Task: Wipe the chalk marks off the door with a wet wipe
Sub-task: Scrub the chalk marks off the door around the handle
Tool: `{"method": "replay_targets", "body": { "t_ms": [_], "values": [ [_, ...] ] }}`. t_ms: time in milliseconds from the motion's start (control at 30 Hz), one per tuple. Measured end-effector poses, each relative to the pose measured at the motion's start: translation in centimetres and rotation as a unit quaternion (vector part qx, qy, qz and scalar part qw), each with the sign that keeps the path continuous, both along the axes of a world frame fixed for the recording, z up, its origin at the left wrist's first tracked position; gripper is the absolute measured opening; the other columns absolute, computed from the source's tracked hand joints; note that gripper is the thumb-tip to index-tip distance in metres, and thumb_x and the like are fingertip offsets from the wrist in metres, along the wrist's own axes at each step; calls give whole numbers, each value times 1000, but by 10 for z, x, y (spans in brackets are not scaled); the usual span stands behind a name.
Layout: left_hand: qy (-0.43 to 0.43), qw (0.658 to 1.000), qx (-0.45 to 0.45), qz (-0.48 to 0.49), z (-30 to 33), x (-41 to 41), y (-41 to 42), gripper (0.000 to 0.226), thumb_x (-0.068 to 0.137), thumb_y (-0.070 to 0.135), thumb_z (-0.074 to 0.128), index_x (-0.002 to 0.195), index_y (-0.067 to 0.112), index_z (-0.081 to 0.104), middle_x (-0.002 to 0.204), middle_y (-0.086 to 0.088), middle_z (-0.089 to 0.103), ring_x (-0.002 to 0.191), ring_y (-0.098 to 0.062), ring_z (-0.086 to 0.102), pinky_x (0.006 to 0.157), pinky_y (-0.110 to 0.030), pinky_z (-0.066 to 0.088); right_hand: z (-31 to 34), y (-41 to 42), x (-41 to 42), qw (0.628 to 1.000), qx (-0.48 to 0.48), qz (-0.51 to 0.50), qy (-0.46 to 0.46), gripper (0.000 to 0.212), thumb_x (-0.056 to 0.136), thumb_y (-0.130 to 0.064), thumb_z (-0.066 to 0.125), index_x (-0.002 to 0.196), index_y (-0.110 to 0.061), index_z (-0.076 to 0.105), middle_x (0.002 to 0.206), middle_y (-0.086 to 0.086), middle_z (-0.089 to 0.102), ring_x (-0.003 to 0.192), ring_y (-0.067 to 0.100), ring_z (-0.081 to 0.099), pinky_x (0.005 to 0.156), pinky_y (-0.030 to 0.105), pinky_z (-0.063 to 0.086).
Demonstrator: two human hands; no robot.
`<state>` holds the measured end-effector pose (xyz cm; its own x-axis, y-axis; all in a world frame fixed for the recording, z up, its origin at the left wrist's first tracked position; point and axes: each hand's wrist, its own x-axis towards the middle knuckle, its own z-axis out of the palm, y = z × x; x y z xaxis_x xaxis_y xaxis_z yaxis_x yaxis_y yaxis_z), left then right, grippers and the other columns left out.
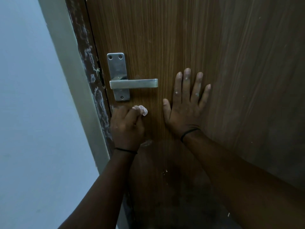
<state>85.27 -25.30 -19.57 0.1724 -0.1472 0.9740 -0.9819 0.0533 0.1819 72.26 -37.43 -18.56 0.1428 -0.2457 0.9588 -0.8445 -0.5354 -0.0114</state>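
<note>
Left hand (pixel 127 126) grip around wet wipe (pixel 143 110), against door (pixel 198 38).

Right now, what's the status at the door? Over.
Left hand shut on crumpled wet wipe, pressing below door handle. Right hand flat, open on door. White smear remains by left wrist. Nothing blocking.

no readable text, labels, or numbers

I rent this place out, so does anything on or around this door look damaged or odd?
Yes: the dark door frame left of the handle is scuffed, with whitish patches along its edge. A pale smear sits on the door below the left hand.
</note>
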Motion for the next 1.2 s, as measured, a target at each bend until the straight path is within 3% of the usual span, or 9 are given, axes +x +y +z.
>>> {"method": "replay_targets", "body": {
  "t_ms": [200, 333, 433, 500, 667, 867, 1067, 1133, 1200],
  "values": [
    [52, 998, -19, 15, 9, -3, 0, 10, 87, 7, 69, 80, 4, 74, 80, -12, 67, 77, -30, 59, 72, -28, 41, 1, 2, -2, 1000, 2, 10, 5, 79, 100, -55, 31, 159, -10, 4, 166, 15, 3, 152, 41, 6, 120, 63, 5],
    [5, 1000, -19, -1, -3, -8, 0, 9, 87, 1, 68, 82, 3, 75, 83, -10, 70, 77, -26, 62, 75, -30, 47, 2, 3, -2, 1000, 5, 7, 7, 78, 100, -54, 32, 159, -9, 7, 165, 14, 4, 152, 40, 5, 120, 63, 5],
    [-16, 999, 31, 0, -24, -12, 5, 7, 86, 1, 70, 83, 4, 75, 81, -10, 69, 74, -28, 61, 68, -39, 48, 2, 5, -4, 1000, 15, 15, 9, 78, 99, -54, 34, 159, -9, 9, 165, 15, 6, 152, 40, 5, 120, 63, 8],
    [-18, 999, 36, -3, -23, -6, 6, 7, 85, 1, 70, 84, 7, 75, 81, -9, 69, 75, -27, 61, 70, -34, 45, 3, 6, -5, 1000, 19, 12, 9, 79, 99, -54, 34, 158, -9, 8, 165, 16, 8, 152, 40, 6, 119, 64, 10],
    [114, 992, -35, 45, -3, 15, 3, 5, 83, 4, 72, 79, 6, 70, 80, -11, 61, 79, -28, 56, 68, -37, 46, 4, 7, -4, 1000, 18, 7, 6, 78, 99, -55, 33, 159, -10, 10, 165, 16, 11, 152, 39, 8, 119, 64, 12],
    [33, 998, 58, 3, -52, 3, 17, 10, 82, 1, 74, 87, 9, 74, 86, -5, 68, 82, -21, 58, 72, -27, 44, 3, 6, -3, 1000, 11, 5, 3, 78, 99, -54, 33, 158, -9, 12, 165, 16, 11, 151, 40, 8, 120, 62, 9],
    [99, 995, 14, 11, -35, 8, 9, 7, 82, 2, 73, 83, 9, 73, 83, -6, 65, 81, -21, 58, 76, -18, 36, 1, 4, -1, 1000, 1, 6, -4, 76, 99, -55, 28, 158, -9, 13, 165, 17, 14, 151, 39, 9, 120, 62, 9],
    [45, 997, 64, -11, -53, -3, 9, 8, 84, 4, 71, 88, 10, 73, 88, -4, 66, 85, -17, 56, 79, -20, 40, 1, 4, -2, 1000, 1, 13, -6, 77, 99, -55, 29, 158, -9, 12, 165, 17, 13, 151, 40, 9, 120, 62, 9],
    [-6, 991, 133, -23, -81, -15, 12, 7, 83, 7, 72, 89, 9, 73, 89, -6, 65, 81, -19, 57, 70, -32, 48, 2, 5, -2, 1000, 3, 11, -8, 76, 100, -55, 30, 158, -9, 13, 165, 17, 14, 151, 40, 9, 120, 62, 9]
  ]
}}
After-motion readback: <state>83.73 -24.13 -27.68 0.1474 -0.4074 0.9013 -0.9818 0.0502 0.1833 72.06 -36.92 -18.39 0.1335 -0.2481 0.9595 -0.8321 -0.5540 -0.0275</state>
